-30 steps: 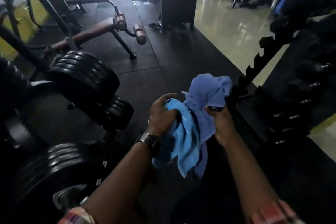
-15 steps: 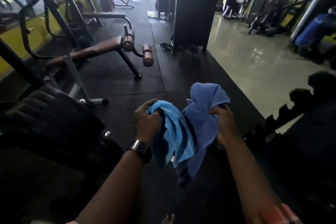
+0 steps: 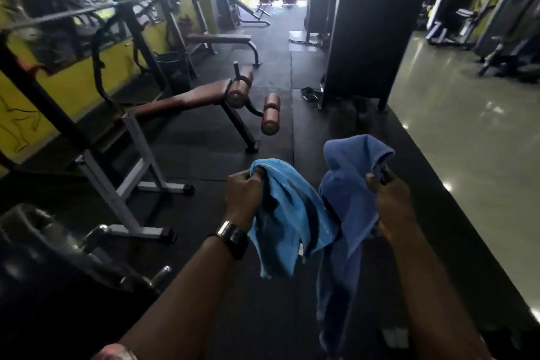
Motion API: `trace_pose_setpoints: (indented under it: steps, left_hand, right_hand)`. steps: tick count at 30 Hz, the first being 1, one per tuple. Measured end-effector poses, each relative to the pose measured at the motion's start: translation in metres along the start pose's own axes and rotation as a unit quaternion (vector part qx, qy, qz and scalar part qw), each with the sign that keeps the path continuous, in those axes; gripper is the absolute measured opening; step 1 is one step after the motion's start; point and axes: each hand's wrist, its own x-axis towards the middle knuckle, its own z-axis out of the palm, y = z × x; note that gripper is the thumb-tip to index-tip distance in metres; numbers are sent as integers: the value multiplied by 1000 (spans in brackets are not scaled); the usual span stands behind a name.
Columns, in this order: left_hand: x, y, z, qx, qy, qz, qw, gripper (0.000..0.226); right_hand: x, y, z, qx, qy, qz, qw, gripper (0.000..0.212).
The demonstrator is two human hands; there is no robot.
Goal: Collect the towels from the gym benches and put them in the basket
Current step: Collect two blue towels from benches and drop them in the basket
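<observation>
Blue towels are hanging from both fists as the person is facing down the rubber-matted gym aisle.
A brown padded bench (image 3: 187, 101) is standing ahead on the left. The darker towel (image 3: 347, 184) is trailing long from the right hand (image 3: 391, 207), whose fingers are curling tight round its bunched top. The light blue towel (image 3: 286, 213) is hanging from the left hand (image 3: 244, 193), which is gripping it the same way. Bunching the long tail higher would probably be keeping it from snagging, and no basket is showing plainly.

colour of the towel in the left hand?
Light sky blue, paler than the darker blue towel gripped by the right hand. Head view, the only one.
</observation>
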Motion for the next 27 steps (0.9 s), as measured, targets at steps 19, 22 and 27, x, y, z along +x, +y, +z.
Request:
trace_pose_setpoints:
  steps: [19, 22, 27]
  left_hand:
    - [318, 72, 273, -108, 53, -3, 993, 12]
    - [395, 69, 318, -107, 58, -4, 993, 13]
    - [521, 84, 392, -75, 60, -3, 995, 17]
  right_hand:
    - [438, 1, 63, -83, -173, -49, 980, 72]
    - [513, 4, 79, -148, -137, -93, 975, 71]
    - [640, -15, 111, -213, -82, -161, 960, 51]
